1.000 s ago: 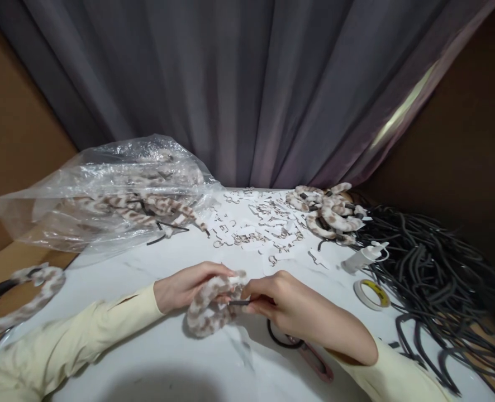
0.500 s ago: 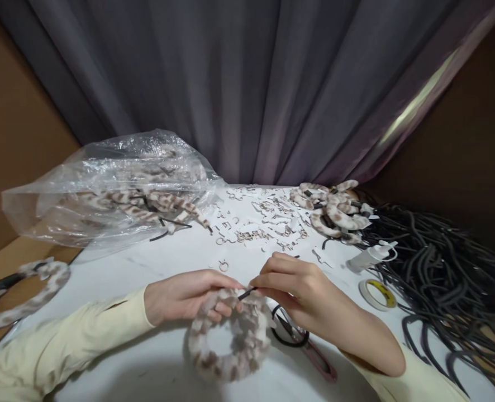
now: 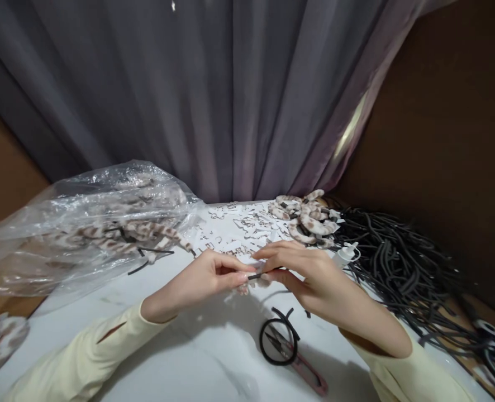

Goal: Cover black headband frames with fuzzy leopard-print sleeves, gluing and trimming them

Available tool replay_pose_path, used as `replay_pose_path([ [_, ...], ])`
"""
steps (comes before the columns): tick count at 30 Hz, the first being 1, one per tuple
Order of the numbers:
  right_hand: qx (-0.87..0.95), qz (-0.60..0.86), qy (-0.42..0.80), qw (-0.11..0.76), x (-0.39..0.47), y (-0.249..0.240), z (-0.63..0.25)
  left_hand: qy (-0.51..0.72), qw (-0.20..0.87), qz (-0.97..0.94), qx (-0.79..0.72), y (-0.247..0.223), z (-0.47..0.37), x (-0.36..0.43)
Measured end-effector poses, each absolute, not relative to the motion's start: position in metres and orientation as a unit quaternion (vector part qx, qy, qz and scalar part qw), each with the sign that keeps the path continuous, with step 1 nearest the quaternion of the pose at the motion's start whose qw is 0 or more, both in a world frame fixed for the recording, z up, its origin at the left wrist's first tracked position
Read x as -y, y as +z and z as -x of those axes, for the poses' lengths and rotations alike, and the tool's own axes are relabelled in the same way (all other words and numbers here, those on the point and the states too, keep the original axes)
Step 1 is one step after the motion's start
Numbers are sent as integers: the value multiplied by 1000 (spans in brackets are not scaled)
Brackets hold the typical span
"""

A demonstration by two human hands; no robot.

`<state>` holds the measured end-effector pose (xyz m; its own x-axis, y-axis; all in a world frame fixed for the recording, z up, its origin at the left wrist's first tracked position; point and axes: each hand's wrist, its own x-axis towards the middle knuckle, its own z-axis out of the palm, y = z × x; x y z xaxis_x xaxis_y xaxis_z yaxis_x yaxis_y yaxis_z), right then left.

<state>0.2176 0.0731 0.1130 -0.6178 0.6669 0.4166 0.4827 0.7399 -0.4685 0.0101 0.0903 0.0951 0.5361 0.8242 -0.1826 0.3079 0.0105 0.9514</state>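
Observation:
Between my two hands is a short stretch of black cord (image 3: 255, 276), with a bit of the spotted furry ring (image 3: 261, 283) showing under the fingers. My left hand (image 3: 208, 276) pinches the cord's left end between thumb and fingers. My right hand (image 3: 304, 273) is closed on its right end; most of the furry ring is hidden behind the hands. Below my right hand lie pink-handled snips (image 3: 308, 375), with a loop of black cord (image 3: 261, 341) around their blades.
A clear plastic bag (image 3: 92, 195) of spotted furry pieces lies at the left. Small metal parts (image 3: 247, 220) are scattered at the back centre. Furry rings (image 3: 314, 218), a white bottle (image 3: 346, 252) and piled black cords (image 3: 402, 257) stand at the right.
The view has shifted. My hands have raised and tilted the furry ring, so it no longer hangs in sight below them. The snips and cord loop now show more fully.

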Motion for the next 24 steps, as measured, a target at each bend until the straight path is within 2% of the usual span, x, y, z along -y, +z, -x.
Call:
replay_pose_path([
  [4, 891, 344, 189, 229, -69, 108, -217, 204, 632, -626, -408, 90, -8, -89],
  [14, 885, 375, 210, 178, -67, 101, -212, 198, 766, -470, -392, 72, -13, -92],
  [19, 888, 361, 225, 176, -66, 102, -211, 155, 885, -318, -302, 65, -17, -93],
  [24, 893, 340, 213, 207, -65, 109, -214, 151, 877, -327, -317, 62, -17, -92],
])
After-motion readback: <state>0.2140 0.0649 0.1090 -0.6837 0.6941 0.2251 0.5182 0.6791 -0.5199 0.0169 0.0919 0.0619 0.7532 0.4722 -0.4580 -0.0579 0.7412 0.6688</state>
